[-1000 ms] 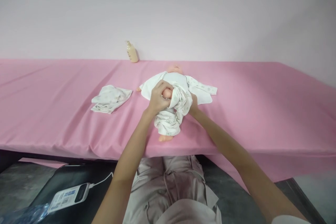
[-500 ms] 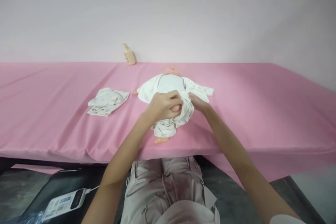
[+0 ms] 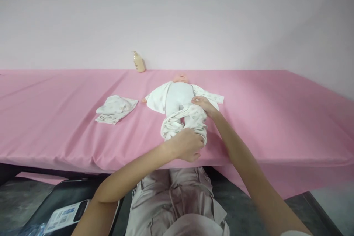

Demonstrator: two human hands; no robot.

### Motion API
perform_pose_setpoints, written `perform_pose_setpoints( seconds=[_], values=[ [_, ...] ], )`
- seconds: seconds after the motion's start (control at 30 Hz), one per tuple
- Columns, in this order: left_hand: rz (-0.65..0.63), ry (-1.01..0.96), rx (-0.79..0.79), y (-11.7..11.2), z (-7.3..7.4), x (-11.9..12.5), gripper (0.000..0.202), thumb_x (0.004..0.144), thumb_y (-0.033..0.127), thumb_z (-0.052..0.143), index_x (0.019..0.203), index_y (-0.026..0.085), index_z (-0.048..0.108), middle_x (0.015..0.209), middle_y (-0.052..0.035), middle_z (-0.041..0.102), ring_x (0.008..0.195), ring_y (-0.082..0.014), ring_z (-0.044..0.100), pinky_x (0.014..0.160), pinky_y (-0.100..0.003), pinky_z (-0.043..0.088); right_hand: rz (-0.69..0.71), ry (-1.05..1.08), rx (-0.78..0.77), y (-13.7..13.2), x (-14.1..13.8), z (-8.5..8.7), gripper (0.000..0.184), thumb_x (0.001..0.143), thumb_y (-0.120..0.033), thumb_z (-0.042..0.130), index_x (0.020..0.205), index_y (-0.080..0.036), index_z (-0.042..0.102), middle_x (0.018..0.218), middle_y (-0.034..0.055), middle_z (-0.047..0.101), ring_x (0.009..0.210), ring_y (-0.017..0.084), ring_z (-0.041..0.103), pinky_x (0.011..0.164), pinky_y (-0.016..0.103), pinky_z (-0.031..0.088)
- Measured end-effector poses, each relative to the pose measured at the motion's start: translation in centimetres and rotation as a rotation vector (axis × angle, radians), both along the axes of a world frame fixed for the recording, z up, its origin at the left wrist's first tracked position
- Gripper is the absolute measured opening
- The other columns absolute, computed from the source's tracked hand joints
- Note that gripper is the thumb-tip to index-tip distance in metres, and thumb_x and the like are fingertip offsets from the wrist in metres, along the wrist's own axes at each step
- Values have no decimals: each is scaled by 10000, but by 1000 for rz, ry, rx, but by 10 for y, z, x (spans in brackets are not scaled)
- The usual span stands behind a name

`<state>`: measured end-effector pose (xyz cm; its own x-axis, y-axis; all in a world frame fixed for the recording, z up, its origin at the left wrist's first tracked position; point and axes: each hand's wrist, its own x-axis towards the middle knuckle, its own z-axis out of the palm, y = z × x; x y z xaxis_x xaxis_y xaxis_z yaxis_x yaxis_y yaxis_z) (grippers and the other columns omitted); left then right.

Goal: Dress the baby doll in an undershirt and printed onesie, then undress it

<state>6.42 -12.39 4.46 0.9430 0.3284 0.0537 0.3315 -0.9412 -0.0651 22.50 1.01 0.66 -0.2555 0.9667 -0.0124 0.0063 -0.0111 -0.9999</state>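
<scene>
A baby doll (image 3: 178, 94) lies on its back on the pink-covered table, head toward the wall. Its torso is pale, and a white shirt (image 3: 156, 97) lies spread open beneath it. White patterned baby pants (image 3: 173, 125) are bunched around both doll legs, below the hips. Fingers of my left hand (image 3: 188, 144) are closed on the lower end of the pant leg on the right; the doll's feet are hidden there. Higher up, by the doll's hip, my right hand (image 3: 204, 105) pinches the waistband of the same pants.
A folded white cloth (image 3: 116, 108) lies left of the doll. The pump bottle (image 3: 139, 62) stands at the back against the white wall (image 3: 177, 29). Below the table's front edge, a phone-like device (image 3: 66, 215) rests on a black seat (image 3: 83, 188).
My left hand has moved down and right, from the raised doll foot to the pant leg's lower end. That leg is now lowered. My right hand stays at the waistband.
</scene>
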Motion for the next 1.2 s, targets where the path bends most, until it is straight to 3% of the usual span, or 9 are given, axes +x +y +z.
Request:
perform_pose_setpoints(
  seconds=[0.13,0.27,0.37,0.47,0.57,0.67,0.8,1.03,1.2],
  values=[
    [92,-389,-380,39,25,-18,222,838,304,493,913,225,686,786,6,692,620,-107,578,575,-232,393,143,-132,100,-5,8,10,281,655,-394,723,808,-170,648,737,4,645,639,116,566,585,232,429],
    [430,-883,-399,97,10,-31,318,856,370,460,870,143,682,777,-35,683,644,-119,568,620,-234,408,358,-318,258,-9,15,16,336,622,-292,741,936,-185,683,958,26,680,835,163,597,729,263,440],
    [554,-734,-354,119,-13,-34,356,833,433,488,822,150,704,694,-19,660,637,-131,543,609,-246,370,64,-410,443,-2,8,5,197,657,-213,644,846,-175,688,870,18,681,753,150,559,707,273,409],
    [529,-646,-415,123,-25,-36,370,826,482,501,901,172,688,598,18,600,585,-116,502,582,-240,332,-259,-412,605,3,-5,-8,171,658,-166,535,794,-172,638,724,-8,619,614,125,465,628,265,360],
    [506,-758,-626,125,-27,-43,379,773,473,588,1001,175,637,498,69,451,494,-83,398,514,-219,274,-370,-366,694,0,-15,-11,119,641,-156,483,744,-186,533,674,-29,534,605,124,434,614,256,338],
    [496,-850,-948,132,-27,-54,442,700,453,670,1023,157,617,500,84,390,459,-61,337,473,-205,230,-381,-313,708,-4,-20,-9,83,639,-154,453,703,-204,441,663,-35,466,636,131,428,630,254,333],
    [495,-891,-1242,136,-28,-64,482,631,408,734,1012,133,628,679,13,579,583,-85,489,541,-203,341,-316,-243,641,-6,-24,-8,80,655,-176,465,705,-214,415,691,-27,461,691,141,448,679,261,350],
    [501,-895,-1203,133,-29,-65,437,666,409,730,999,132,668,644,12,597,536,-71,466,500,-193,322,-168,-252,524,-10,-25,-8,125,680,-233,550,799,-207,578,719,-19,549,723,154,503,713,271,381],
    [434,-872,-1124,131,-27,-65,494,641,396,750,1044,117,684,767,-38,673,703,-140,571,609,-226,411,-75,-187,477,-13,-22,-1,151,635,-265,630,767,-193,629,692,-21,559,692,145,503,709,275,383]
  ],
)
